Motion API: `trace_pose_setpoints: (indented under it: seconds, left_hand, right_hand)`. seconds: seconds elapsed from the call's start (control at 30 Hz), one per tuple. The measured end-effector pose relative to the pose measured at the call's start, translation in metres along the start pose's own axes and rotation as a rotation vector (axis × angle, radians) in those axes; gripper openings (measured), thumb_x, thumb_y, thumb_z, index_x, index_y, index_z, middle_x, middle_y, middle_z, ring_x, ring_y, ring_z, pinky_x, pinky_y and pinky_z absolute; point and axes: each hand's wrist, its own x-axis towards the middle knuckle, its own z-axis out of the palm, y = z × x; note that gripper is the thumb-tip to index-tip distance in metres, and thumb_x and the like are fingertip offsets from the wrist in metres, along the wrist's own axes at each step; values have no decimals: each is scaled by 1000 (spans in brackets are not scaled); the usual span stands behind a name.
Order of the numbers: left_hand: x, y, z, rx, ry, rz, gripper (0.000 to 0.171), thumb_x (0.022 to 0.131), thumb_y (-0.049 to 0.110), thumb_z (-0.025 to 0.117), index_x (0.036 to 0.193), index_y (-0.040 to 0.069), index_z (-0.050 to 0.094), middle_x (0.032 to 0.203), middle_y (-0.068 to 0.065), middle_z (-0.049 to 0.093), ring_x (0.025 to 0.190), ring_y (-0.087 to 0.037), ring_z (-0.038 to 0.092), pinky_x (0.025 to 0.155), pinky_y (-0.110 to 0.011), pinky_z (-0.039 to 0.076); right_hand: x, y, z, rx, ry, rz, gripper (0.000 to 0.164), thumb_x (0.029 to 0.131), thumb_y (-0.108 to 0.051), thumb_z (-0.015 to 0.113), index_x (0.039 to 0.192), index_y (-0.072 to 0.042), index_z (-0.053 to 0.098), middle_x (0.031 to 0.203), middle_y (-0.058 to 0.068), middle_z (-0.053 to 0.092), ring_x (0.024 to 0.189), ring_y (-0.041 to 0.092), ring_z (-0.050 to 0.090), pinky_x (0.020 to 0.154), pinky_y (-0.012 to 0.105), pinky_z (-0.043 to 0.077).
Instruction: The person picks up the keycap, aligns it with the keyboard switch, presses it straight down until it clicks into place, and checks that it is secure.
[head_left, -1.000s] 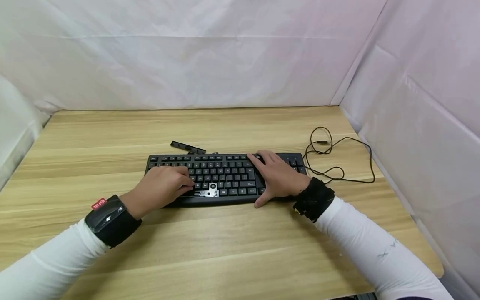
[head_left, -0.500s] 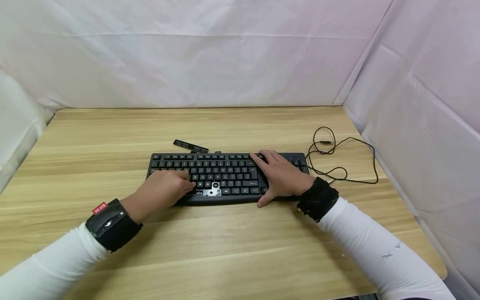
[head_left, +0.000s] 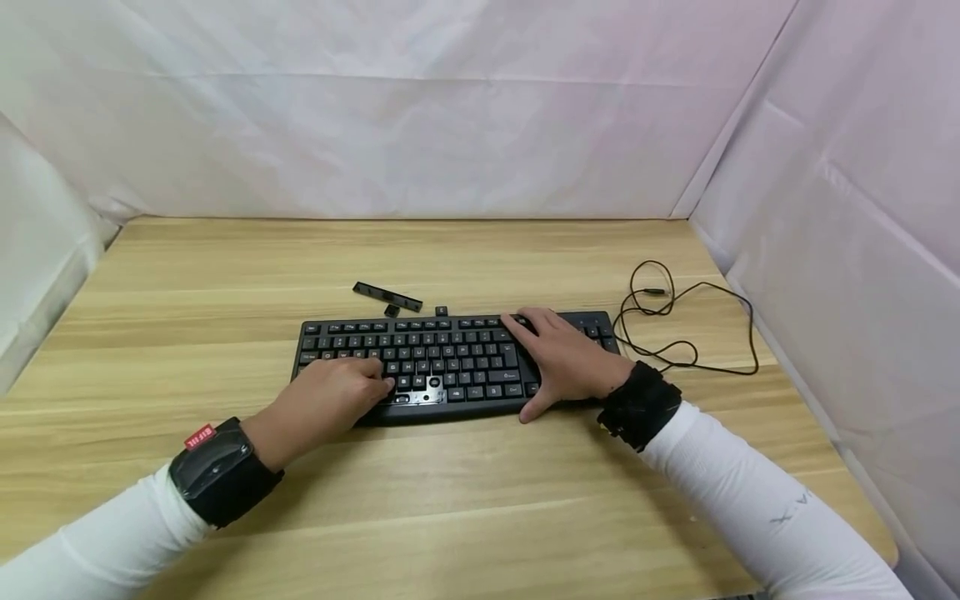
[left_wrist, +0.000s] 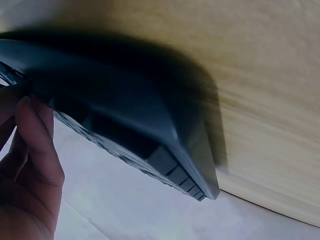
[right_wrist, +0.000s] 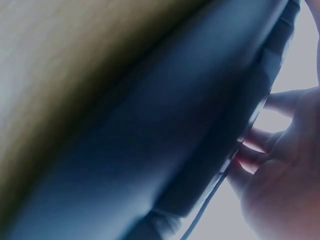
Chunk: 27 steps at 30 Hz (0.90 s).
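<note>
A pale wooden counter [head_left: 465, 517] with streaky grain has a rounded near right corner. Behind it hangs a white back cloth [head_left: 390, 142], crossed by a horizontal crease. A wrinkled right cloth [head_left: 862, 250] meets it at the far right corner; a left cloth [head_left: 33, 275] stands opposite. A dark object [head_left: 741, 597], too cut off to identify, shows at the bottom edge.
</note>
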Motion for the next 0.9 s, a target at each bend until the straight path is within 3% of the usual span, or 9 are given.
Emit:
trace_pose_setpoints:
  seconds: [0.23,0.47,0.57,0.77,0.9]
  left_hand:
    - [2,1,0,-40,13,-21,13,79,0,69,81,12,74,64,3,52,50,-6,43,39,-25,45]
    - [5,-3,-6,-141,-72,-70,4,80,11,72,79,14,75,72,3,64,63,-8,59,54,-29,55]
    - [11,-7,-9,-163,-91,-76,5,82,13,71,80,16,74,76,4,67,68,-8,61,58,-32,56]
    - [27,-23,-14,-226,-75,-106,8,84,16,69,88,14,75,84,1,72,74,-10,63,63,-35,57]
    - [44,-43,-13,-209,-64,-162,11,85,16,67,89,10,75,82,-3,72,65,-11,61,56,-34,56]
  right_hand:
    - [-2,0,1,-14,25,11,135,50,-74,73,150,-2,17,144,26,28,132,35,23,104,54,33]
    - [1,-2,8,-8,3,47,128,59,-84,57,151,-6,15,147,24,25,133,34,20,106,54,30]
    - [2,-2,9,-12,17,70,126,60,-84,57,151,-7,16,146,23,26,133,33,21,106,54,30]
    - [4,-3,10,-11,40,71,127,58,-82,61,150,-6,18,144,23,30,131,33,24,105,54,31]
    - [6,-5,9,-6,42,77,127,58,-79,63,150,-5,18,143,24,30,130,33,24,105,53,32]
